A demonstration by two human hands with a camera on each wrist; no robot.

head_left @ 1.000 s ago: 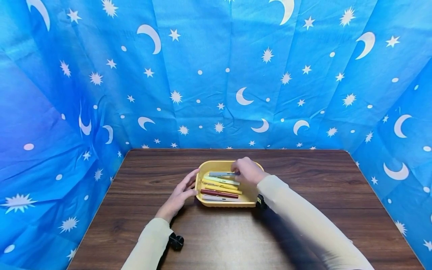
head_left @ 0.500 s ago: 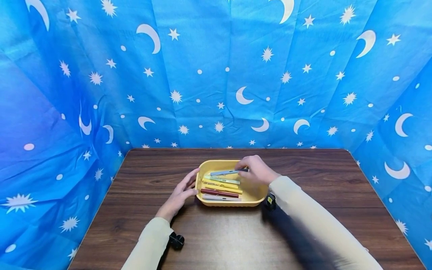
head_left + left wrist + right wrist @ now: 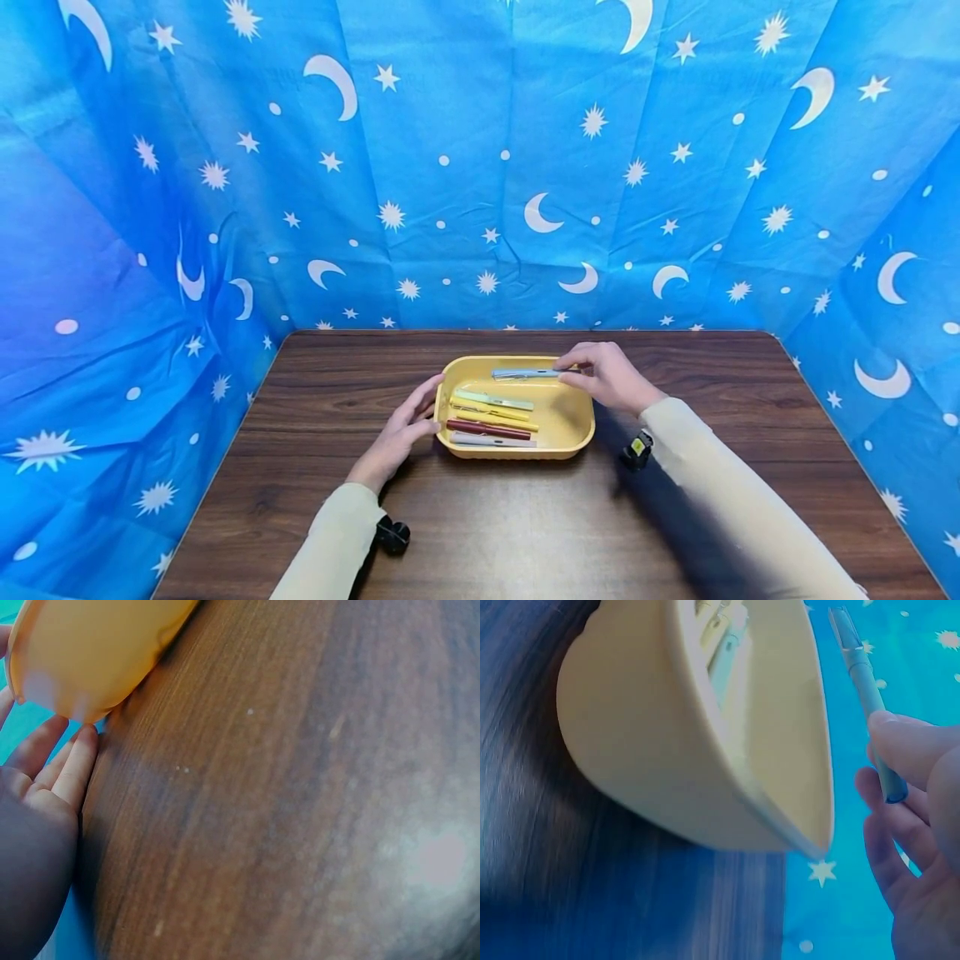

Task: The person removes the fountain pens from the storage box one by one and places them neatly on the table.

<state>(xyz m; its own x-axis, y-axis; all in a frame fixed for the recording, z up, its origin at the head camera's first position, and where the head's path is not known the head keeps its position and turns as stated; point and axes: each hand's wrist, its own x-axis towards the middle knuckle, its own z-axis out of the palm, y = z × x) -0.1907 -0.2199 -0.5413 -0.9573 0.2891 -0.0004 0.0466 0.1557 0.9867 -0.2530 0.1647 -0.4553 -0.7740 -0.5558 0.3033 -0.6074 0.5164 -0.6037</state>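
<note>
My right hand point(image 3: 611, 373) pinches a light blue capped pen point(image 3: 525, 374) by one end, thumb against fingers, over the back right part of a yellow tray point(image 3: 555, 454). In the right wrist view the pen point(image 3: 864, 682) stands out past the thumb, its clipped cap at the far end. Several more pens lie side by side at the left of the tray: a pale green pen point(image 3: 498, 402), yellow ones, a dark red pen point(image 3: 487, 429) and a light grey pen point(image 3: 491, 442). My left hand point(image 3: 393, 442) touches the tray's left end with extended fingers.
The tray stands near the back of a dark wood-grain table point(image 3: 480, 533). Behind and beside the table hangs a blue curtain point(image 3: 465, 183) with white moons and stars. A black wrist camera point(image 3: 392, 536) sits at my left cuff, another point(image 3: 637, 450) at my right.
My right hand has lifted the light blue pen from beside the other pens and carried it right and slightly back. The left hand and tray have stayed in place.
</note>
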